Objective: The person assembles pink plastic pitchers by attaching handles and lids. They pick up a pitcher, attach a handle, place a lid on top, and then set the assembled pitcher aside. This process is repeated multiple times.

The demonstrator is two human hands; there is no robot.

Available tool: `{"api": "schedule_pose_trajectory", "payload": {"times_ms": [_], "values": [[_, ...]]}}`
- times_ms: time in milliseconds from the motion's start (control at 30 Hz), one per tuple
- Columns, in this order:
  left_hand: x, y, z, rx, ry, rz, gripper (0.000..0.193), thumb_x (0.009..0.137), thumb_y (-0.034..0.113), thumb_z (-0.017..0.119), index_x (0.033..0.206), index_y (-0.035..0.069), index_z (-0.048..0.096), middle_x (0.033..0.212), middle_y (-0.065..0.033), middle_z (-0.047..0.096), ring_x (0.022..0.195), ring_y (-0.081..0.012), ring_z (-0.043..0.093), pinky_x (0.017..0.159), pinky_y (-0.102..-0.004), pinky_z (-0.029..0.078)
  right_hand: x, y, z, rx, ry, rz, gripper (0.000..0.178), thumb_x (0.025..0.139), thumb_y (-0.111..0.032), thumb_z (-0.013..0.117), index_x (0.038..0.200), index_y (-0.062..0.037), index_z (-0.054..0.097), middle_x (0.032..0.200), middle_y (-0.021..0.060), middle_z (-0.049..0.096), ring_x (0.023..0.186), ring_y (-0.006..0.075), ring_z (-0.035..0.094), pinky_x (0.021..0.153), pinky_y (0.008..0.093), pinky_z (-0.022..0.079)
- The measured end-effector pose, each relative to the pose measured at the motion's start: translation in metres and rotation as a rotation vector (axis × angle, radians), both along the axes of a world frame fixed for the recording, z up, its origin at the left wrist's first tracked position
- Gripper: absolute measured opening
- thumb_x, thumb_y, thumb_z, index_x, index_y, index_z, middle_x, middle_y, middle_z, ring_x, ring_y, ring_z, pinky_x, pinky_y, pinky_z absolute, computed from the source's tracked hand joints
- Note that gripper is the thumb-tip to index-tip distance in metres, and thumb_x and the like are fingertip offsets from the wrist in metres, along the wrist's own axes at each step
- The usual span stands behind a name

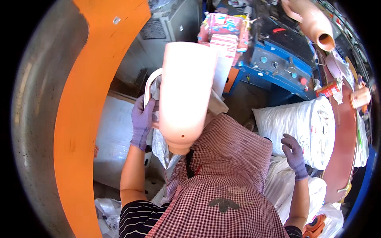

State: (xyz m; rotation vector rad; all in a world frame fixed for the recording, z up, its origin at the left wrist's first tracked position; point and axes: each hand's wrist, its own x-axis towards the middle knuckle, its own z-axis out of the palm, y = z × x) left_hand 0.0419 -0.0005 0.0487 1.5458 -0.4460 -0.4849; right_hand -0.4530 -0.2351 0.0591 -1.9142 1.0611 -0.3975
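Observation:
A pale pink plastic jug (186, 91) with a side handle and a narrow neck is held up in front of me, its neck pointing down toward my apron. My left hand (143, 119), in a purple knitted glove, is closed round the jug's handle. A small dark hole shows near the neck. Off to the right, my gloved right hand (293, 154) hangs in the air beside a stuffed white sack (303, 129). Its fingers are loosely bent and apart, with nothing in them.
A similar pink jug (313, 25) lies at the upper right. Blue machinery (278, 65) with buttons stands ahead. A pink box (222, 25) is beside it. An orange metal panel (75, 131) curves along the left. A brown tabletop (341, 142) borders the right.

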Motion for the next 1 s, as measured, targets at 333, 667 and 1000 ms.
{"api": "schedule_pose_trajectory", "payload": {"times_ms": [333, 667, 1000], "values": [[-0.073, -0.101, -0.047, 0.301, -0.624, -0.090, 0.038, 0.099, 0.017, 0.053, 0.132, 0.001, 0.049, 0.120, -0.0116, 0.062, 0.105, -0.0198, 0.062, 0.089, -0.0308, 0.051, -0.039, 0.034, -0.024, 0.209, -0.057, -0.088, 0.022, 0.089, -0.004, 0.060, 0.109, 0.0040, 0.064, 0.103, 0.0090, 0.066, 0.093, 0.0146, 0.061, 0.086, 0.0284, 0.049], [-0.111, -0.074, 0.033, 0.291, -0.901, -0.257, 0.045, 0.101, 0.021, 0.050, 0.141, 0.003, 0.042, 0.132, -0.0128, 0.056, 0.116, -0.0218, 0.057, 0.093, -0.0352, 0.051, 0.019, 0.013, -0.007, 0.013, -0.079, 0.192, 0.023, 0.088, -0.007, 0.062, 0.109, 0.0008, 0.064, 0.105, 0.0149, 0.066, 0.095, 0.0254, 0.065, 0.085, 0.0321, 0.051], [0.003, 0.004, -0.026, 0.191, -0.149, -0.158, 0.033, 0.090, 0.009, 0.059, 0.123, 0.004, 0.062, 0.080, -0.0040, 0.066, 0.065, -0.0110, 0.062, 0.056, -0.0265, 0.052, 0.195, -0.089, 0.022, -0.849, -0.096, 0.305, 0.021, 0.082, -0.019, 0.068, 0.101, -0.0097, 0.066, 0.103, 0.0118, 0.058, 0.103, 0.0301, 0.057, 0.091, 0.0397, 0.047]]}}
